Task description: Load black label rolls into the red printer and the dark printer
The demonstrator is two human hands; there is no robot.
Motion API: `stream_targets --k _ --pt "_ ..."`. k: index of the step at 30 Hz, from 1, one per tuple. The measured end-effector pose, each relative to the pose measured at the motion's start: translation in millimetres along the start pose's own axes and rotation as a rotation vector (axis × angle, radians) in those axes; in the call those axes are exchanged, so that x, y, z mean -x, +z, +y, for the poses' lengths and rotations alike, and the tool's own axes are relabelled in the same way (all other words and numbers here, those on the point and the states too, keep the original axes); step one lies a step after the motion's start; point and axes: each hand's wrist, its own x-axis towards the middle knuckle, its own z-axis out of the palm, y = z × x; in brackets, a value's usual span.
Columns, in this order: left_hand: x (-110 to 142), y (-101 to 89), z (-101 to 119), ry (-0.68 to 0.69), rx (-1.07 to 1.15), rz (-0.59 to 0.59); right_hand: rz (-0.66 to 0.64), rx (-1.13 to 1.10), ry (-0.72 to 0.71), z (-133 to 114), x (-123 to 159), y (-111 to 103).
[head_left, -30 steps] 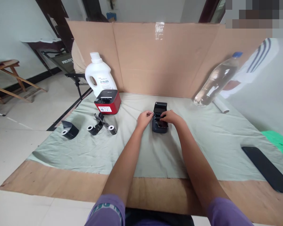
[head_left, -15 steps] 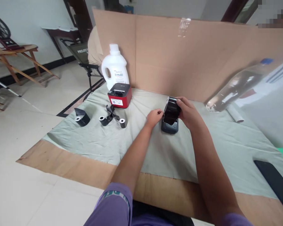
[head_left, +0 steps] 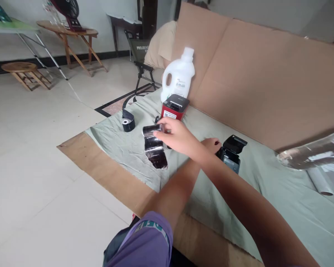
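My right hand (head_left: 174,135) grips a black paper roll (head_left: 153,131) by its right end, above the cloth. A loose, glossy strip with a torn end hangs from the roll. Partly behind my right forearm, my left hand (head_left: 211,144) has its fingers curled against the left side of a small black portable printer (head_left: 231,159); whether they pinch anything is hidden. The printer's lid (head_left: 235,144) stands raised. Another black paper roll (head_left: 128,122) with a white core lies on the cloth to the left, its end sticking up.
A red and black box-shaped printer (head_left: 174,105) stands behind my right hand, before a white jug (head_left: 179,76). Cardboard (head_left: 261,74) walls the back. A clear bottle (head_left: 314,152) and a white tube (head_left: 320,181) lie right. A person's beige clothing (head_left: 160,44) shows behind.
My right hand has carried the paper roll left, away from the portable printer, crossing over my left arm. The printer's raised lid now shows. My view has turned left.
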Motion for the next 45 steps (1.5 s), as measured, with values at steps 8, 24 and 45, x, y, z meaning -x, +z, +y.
stream_targets --k 8,24,45 --pt "-8.5 -4.0 -12.4 0.131 -0.089 -0.121 -0.143 0.851 -0.397 11.8 -85.4 94.4" --pt "-13.2 -8.9 -8.5 0.074 -0.034 -0.208 -0.086 0.59 -0.193 67.1 -75.9 18.3" --pt "-6.7 -11.2 -0.3 0.058 0.003 -0.158 0.392 -0.492 -0.195 86.9 -39.8 -4.6"
